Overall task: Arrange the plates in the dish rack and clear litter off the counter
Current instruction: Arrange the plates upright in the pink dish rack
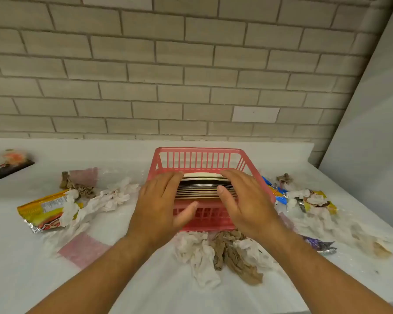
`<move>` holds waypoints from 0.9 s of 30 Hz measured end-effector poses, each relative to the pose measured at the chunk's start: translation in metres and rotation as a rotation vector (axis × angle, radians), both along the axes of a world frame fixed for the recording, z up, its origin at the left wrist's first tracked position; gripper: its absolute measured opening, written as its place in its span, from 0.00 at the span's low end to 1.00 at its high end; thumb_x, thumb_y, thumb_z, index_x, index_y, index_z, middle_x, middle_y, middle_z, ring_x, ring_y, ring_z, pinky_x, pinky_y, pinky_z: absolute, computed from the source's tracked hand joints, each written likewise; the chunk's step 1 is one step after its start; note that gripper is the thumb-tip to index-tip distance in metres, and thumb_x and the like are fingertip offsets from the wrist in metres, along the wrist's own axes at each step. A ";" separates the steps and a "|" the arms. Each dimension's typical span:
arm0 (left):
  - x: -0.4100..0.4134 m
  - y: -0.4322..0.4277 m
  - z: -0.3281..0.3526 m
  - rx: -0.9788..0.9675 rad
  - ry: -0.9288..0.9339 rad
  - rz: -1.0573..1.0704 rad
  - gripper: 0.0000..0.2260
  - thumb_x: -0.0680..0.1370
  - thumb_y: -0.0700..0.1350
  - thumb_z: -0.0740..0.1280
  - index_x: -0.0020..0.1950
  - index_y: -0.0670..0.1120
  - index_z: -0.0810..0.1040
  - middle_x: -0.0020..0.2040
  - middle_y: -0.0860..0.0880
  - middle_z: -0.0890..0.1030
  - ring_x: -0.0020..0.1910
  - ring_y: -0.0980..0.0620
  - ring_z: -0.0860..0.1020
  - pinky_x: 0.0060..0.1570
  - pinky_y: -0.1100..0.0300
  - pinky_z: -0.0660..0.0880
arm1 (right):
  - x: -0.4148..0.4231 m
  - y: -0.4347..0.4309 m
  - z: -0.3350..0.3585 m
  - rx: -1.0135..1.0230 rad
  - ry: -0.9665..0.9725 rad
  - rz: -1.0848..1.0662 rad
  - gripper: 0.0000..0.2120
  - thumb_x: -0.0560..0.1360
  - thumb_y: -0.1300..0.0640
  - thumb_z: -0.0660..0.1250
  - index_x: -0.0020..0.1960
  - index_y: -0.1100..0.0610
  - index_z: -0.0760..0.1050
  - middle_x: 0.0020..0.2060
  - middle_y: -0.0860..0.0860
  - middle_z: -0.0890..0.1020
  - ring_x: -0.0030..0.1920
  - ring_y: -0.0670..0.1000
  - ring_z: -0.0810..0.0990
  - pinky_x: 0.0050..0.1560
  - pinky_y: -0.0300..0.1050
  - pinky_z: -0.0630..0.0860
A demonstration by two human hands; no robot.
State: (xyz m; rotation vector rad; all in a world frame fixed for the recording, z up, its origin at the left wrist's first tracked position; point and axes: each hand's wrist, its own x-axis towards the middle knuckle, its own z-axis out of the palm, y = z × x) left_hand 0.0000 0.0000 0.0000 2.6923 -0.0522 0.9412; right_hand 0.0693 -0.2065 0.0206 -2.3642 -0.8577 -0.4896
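Nearest the camera, two bare forearms are reaching forward over the pale counter [145, 291]. Just beyond them, a wad of crumpled white tissue [197, 252] and a twist of brown paper [232, 252] are lying side by side against the near wall of the dish rack [197, 150], a pink plastic basket with slatted sides. A pink plastic sheet [82, 249] is lying flat to the left, and a purple wrapper [320, 244] is sitting off to the right. Over the rack, the left hand [159, 207] is resting flat on the left end of the plates [202, 189], its fingers straight and close together and its thumb stretching out in front of the rack's near wall. The right hand [247, 200] is covering the right end of the plates in the same way, fingers extended and together, thumb pointing inward at the rims; neither hand is curling round anything. The plates are standing on edge inside the rack, packed in a tight row, dark-rimmed ones nearer and a white one at the back. A yellow snack wrapper [41, 211] is lying among torn tissue left of the rack, and a blue and yellow wrapper [276, 191] is touching the rack's right side. Farther left, a dark packet [11, 164] is sitting alone near the brick-tiled wall [191, 87].
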 end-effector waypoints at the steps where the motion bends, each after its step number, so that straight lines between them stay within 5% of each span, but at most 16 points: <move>1: -0.001 0.001 -0.001 -0.008 -0.019 -0.022 0.28 0.75 0.64 0.61 0.69 0.49 0.67 0.65 0.51 0.72 0.64 0.53 0.68 0.64 0.57 0.62 | 0.001 0.002 0.001 0.035 -0.010 0.002 0.21 0.80 0.41 0.52 0.70 0.46 0.67 0.65 0.41 0.73 0.66 0.42 0.67 0.64 0.40 0.63; 9: 0.009 0.005 -0.006 -0.028 -0.102 -0.082 0.29 0.74 0.63 0.61 0.66 0.44 0.72 0.63 0.47 0.74 0.62 0.50 0.69 0.63 0.58 0.64 | 0.010 0.016 0.001 0.015 0.008 -0.051 0.21 0.79 0.40 0.50 0.67 0.47 0.70 0.60 0.41 0.76 0.62 0.44 0.70 0.59 0.39 0.63; 13: 0.018 0.008 -0.001 -0.043 -0.084 -0.095 0.30 0.74 0.65 0.59 0.68 0.46 0.71 0.64 0.48 0.73 0.63 0.52 0.68 0.62 0.60 0.63 | 0.015 0.023 0.008 0.100 0.048 -0.046 0.18 0.79 0.41 0.50 0.61 0.45 0.73 0.50 0.37 0.75 0.53 0.42 0.72 0.50 0.40 0.69; 16: 0.030 0.011 0.008 -0.020 -0.072 -0.139 0.32 0.73 0.67 0.58 0.69 0.48 0.68 0.66 0.49 0.70 0.64 0.51 0.67 0.63 0.59 0.61 | 0.030 0.025 0.022 0.116 0.094 -0.056 0.17 0.80 0.43 0.53 0.62 0.47 0.73 0.54 0.41 0.77 0.56 0.45 0.74 0.53 0.44 0.72; 24: 0.076 0.032 0.046 -0.093 0.110 -0.268 0.35 0.72 0.72 0.54 0.73 0.54 0.63 0.74 0.54 0.61 0.72 0.54 0.60 0.70 0.51 0.60 | 0.089 0.037 0.055 0.033 0.112 -0.169 0.16 0.77 0.43 0.63 0.63 0.46 0.72 0.58 0.48 0.79 0.53 0.51 0.77 0.52 0.49 0.76; 27: 0.087 0.035 0.058 -0.091 0.199 -0.295 0.37 0.70 0.74 0.53 0.73 0.56 0.62 0.75 0.55 0.60 0.72 0.55 0.58 0.70 0.54 0.59 | 0.105 0.045 0.059 -0.002 0.088 -0.250 0.14 0.78 0.43 0.63 0.61 0.46 0.70 0.51 0.48 0.78 0.47 0.51 0.76 0.44 0.48 0.77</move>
